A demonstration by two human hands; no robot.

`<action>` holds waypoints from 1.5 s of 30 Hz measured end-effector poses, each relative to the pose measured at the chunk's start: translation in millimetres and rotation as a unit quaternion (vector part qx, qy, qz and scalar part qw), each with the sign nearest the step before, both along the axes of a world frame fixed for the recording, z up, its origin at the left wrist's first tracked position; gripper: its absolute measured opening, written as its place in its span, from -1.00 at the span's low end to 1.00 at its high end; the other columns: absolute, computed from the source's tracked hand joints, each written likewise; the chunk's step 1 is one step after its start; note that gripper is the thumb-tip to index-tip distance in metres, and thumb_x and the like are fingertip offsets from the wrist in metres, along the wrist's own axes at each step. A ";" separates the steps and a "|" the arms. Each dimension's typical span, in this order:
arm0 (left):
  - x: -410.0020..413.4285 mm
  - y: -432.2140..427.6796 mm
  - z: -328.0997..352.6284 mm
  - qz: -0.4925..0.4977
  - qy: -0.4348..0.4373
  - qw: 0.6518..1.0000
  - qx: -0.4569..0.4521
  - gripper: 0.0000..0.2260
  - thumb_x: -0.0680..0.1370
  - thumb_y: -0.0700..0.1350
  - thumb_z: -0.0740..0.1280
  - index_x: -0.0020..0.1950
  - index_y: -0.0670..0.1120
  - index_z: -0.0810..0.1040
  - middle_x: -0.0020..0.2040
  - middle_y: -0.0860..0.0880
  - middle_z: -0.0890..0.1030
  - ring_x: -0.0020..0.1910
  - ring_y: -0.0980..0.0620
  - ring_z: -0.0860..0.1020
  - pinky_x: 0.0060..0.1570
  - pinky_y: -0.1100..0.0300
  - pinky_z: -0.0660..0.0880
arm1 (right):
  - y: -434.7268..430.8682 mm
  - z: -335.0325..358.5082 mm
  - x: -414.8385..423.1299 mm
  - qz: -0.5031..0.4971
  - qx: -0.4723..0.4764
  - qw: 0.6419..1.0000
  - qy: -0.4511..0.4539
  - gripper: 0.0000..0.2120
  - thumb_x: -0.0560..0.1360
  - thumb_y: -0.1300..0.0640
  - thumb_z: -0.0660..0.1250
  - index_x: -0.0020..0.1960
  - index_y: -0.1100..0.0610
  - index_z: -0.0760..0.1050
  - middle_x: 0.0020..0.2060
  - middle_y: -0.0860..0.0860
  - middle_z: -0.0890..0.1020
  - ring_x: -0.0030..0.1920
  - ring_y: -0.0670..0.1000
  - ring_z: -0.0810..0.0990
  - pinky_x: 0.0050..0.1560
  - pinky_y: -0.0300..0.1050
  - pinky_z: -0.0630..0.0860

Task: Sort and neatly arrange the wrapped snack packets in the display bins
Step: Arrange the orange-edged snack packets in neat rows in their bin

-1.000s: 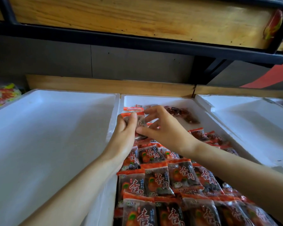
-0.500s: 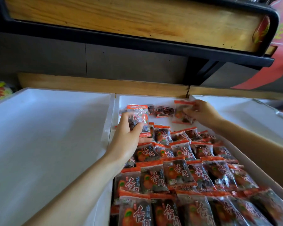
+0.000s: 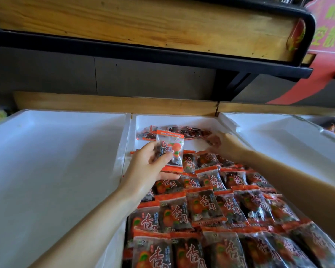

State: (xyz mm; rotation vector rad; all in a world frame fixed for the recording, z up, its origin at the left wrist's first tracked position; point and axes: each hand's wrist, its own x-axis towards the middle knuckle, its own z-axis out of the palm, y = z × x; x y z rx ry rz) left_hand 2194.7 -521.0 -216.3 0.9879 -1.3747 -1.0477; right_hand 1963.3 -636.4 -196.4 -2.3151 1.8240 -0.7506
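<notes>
Two grips, split since a second ago, when both were bunched on one packet over the far rows. Half a second ago the right one had gone off to the far right side holding a packet up. Now the left grip (image 3: pixel 149 171) is clenched on the held packet (image 3: pixel 170 149), thumb across its front. The packet is upright in the air above the far-left end of the arranged rows (image 3: pixel 211 206), touching none of them. Its print looks flipped relative to the rows, so it probably needs a turn before it goes down. The right grip (image 3: pixel 226 144) has dropped low into the far right corner of the middle bin (image 3: pixel 128 140), fingers at the end of the loose pile (image 3: pixel 193 132) along the far wall. Motion blur there: cannot tell if it is pinching a packet or just lying flat on it. The rows cover the near and middle part of the bin. A bare white strip separates them from the loose pile. My read: the task is well along, and the far row is what is left to build. One grip places while the other feeds from the pile.
</notes>
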 end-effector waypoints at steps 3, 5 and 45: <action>3.3 -4.6 -2.8 0.005 -0.007 1.000 0.004 -0.65 0.58 -0.21 0.30 0.37 -0.18 0.46 0.12 -0.10 0.66 -0.15 -0.06 0.70 -0.03 0.09 0.64 | 31.6 13.6 19.4 0.082 -0.065 0.980 -0.168 -0.83 0.58 0.11 0.21 0.09 0.14 0.52 -0.05 -0.01 0.62 -0.06 -0.04 0.58 0.02 -0.21 0.53; 4.3 -5.5 -2.5 -0.001 -0.052 0.999 0.001 -0.68 0.57 -0.27 0.32 0.32 -0.17 0.51 0.05 -0.09 0.68 -0.19 -0.09 0.70 -0.11 0.13 0.64 | 57.4 23.6 34.1 0.155 -0.028 0.963 -0.218 -0.79 0.59 0.08 0.17 0.12 0.12 0.51 -0.06 -0.06 0.62 -0.05 -0.07 0.62 0.00 -0.22 0.57; -92.1 -122.9 6.8 -0.098 -0.611 0.784 -0.056 -0.43 0.62 0.19 0.16 0.56 -0.02 0.16 0.55 0.02 0.22 0.46 -0.01 0.29 0.42 0.03 0.29 | -26.2 -9.4 -65.1 0.012 0.034 0.999 -0.040 -0.76 0.57 0.09 0.26 -0.27 0.07 0.48 -0.31 -0.06 0.52 -0.28 -0.06 0.49 -0.25 -0.27 0.40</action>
